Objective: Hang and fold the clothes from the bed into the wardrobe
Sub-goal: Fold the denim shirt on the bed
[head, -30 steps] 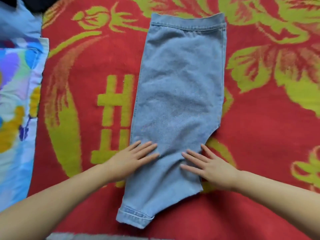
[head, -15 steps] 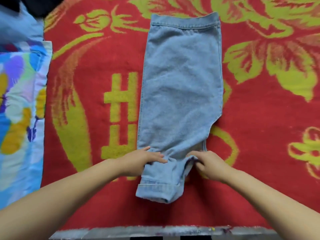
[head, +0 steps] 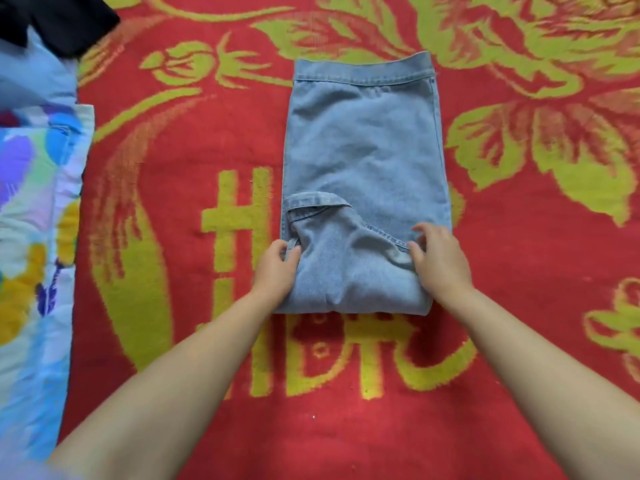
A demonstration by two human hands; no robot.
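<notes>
Light blue jeans [head: 363, 161] lay flat on the red blanket [head: 194, 133] with yellow-green floral pattern covering the bed. Waistband was at the far end; the leg end was folded up over the near half, with the hem lying diagonally across the body of the jeans.

Left hand [head: 277, 268] was at the left edge of the folded part, its fingers [head: 289, 252] curled and pinching the denim edge there. Right hand [head: 438, 261] rested on the right side of the fold, thumb pinching the fabric along the seam; remaining fingers loosely bent above the cloth.

A multicoloured patterned cloth [head: 31, 237] lay along the left edge of the blanket. A black garment [head: 65, 22] sat at the far left corner, partly out of frame.
</notes>
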